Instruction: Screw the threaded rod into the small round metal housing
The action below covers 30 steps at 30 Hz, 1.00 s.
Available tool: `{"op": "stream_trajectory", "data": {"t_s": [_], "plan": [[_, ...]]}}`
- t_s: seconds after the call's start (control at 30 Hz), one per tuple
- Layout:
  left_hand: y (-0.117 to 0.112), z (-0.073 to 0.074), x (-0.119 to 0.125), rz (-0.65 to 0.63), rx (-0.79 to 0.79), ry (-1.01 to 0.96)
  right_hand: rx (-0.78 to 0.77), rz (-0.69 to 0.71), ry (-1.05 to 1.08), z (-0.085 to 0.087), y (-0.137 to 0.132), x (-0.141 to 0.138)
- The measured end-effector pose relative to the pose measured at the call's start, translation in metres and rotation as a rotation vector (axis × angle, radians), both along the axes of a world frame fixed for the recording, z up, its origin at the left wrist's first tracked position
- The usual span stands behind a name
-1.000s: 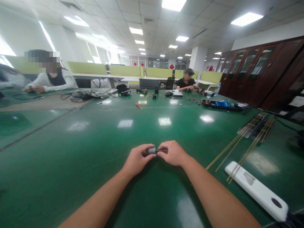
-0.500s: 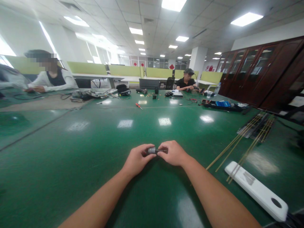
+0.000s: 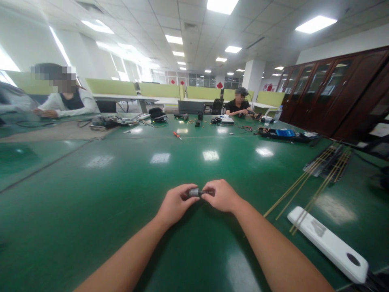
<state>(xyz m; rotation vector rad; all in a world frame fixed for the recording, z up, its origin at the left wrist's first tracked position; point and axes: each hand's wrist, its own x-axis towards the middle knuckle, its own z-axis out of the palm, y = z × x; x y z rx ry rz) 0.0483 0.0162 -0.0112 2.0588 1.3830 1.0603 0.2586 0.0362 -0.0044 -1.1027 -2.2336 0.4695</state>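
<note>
Over the green tabletop (image 3: pixel 121 211), both of my hands meet around a small grey cylinder (image 3: pixel 193 192) with a dark, narrower part at its right end. Its exact kind is too small to make out. My left hand (image 3: pixel 176 205) grips the grey body between thumb and fingers. At the dark end, my right hand (image 3: pixel 221 196) pinches with thumb and forefinger, its fingers curled. My palms and fingers hide both ends of the piece, which lies roughly level.
To the right are a long white bar-shaped device (image 3: pixel 328 243) and several thin yellowish sticks (image 3: pixel 298 182). Farther off lie an orange screwdriver (image 3: pixel 177 135) and a dark tray with blue items (image 3: pixel 285 134). One person (image 3: pixel 65 101) sits at the left, another (image 3: pixel 240 106) across the table.
My hands and the grey cylinder stay in nearly the same place. The person at the left has shifted head and hands slightly.
</note>
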Motion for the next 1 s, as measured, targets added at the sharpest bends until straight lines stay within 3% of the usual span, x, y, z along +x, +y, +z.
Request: {"op": "stream_trajectory", "data": {"t_s": [1.0], "plan": [[0.0000,0.0010,-0.0006,0.015,-0.001,0.022,-0.044,-0.051,-0.040,0.0037,-0.0006,-0.0004]]}}
